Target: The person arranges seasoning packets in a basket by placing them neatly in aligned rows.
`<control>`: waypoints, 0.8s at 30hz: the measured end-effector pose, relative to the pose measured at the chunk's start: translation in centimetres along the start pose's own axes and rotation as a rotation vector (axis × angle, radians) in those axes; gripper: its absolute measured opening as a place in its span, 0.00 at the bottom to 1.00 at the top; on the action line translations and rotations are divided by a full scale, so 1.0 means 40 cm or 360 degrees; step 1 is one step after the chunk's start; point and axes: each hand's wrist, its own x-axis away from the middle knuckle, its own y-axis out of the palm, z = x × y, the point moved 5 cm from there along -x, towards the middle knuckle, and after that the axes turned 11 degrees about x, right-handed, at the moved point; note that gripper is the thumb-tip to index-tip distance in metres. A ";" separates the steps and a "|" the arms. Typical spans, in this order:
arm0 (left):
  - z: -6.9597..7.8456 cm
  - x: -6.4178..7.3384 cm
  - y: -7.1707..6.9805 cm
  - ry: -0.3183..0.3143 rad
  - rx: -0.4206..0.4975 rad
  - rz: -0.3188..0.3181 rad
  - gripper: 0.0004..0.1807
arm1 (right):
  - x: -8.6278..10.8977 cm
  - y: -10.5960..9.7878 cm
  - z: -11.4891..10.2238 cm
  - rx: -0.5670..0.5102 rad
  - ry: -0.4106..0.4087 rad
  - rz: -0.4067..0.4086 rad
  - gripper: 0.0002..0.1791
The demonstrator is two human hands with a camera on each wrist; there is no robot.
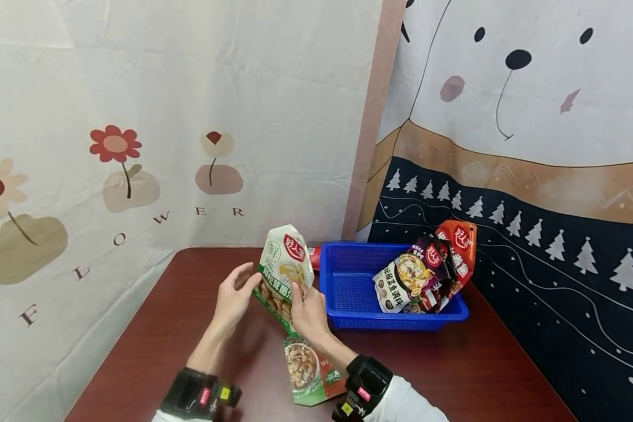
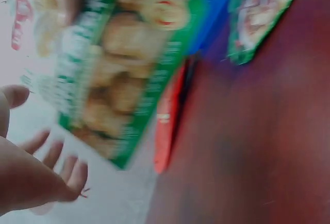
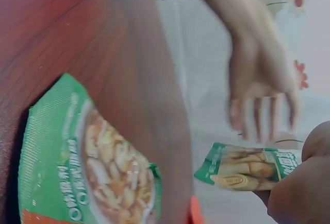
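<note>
A white and green seasoning packet (image 1: 281, 265) is held up over the table, pinched at its right edge by my right hand (image 1: 310, 313), thumb on the front. My left hand (image 1: 234, 297) is beside the packet's left edge; in the left wrist view its fingers (image 2: 69, 175) are spread and apart from the packet (image 2: 121, 74). Below the right hand, a green and red packet (image 1: 303, 369) lies on the table, partly covered by the right forearm. In the right wrist view this lying packet (image 3: 77, 157) shows a picture of food.
A blue plastic basket (image 1: 348, 319) stands at the back right. Leaning in its right side are a purple and white packet (image 1: 411, 272) and a red-orange packet (image 1: 464, 252), with darker ones between. A red packet (image 1: 315, 257) lies behind, left of the basket. Printed cloths hang behind the table.
</note>
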 end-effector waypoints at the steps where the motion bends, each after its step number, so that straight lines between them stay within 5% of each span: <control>1: -0.012 0.003 0.003 -0.0018 0.0044 0.0016 0.36 | 0.006 -0.024 -0.025 -0.0011 0.0078 -0.0042 0.20; 6: -0.060 0.017 0.037 -0.0172 0.0460 -0.0049 0.42 | 0.006 -0.080 -0.051 -0.0278 0.0224 -0.0083 0.18; 12: -0.085 0.034 0.093 -0.0306 0.0983 -0.0315 0.31 | -0.011 -0.121 -0.067 -0.0669 0.0331 -0.0111 0.18; 16: -0.079 0.046 0.115 -0.0245 0.1039 -0.0417 0.28 | -0.017 -0.141 -0.071 -0.0786 0.0373 -0.0114 0.18; 24: -0.076 0.052 0.136 -0.0195 0.1056 -0.0386 0.26 | -0.019 -0.171 -0.064 -0.0786 0.0358 -0.0146 0.20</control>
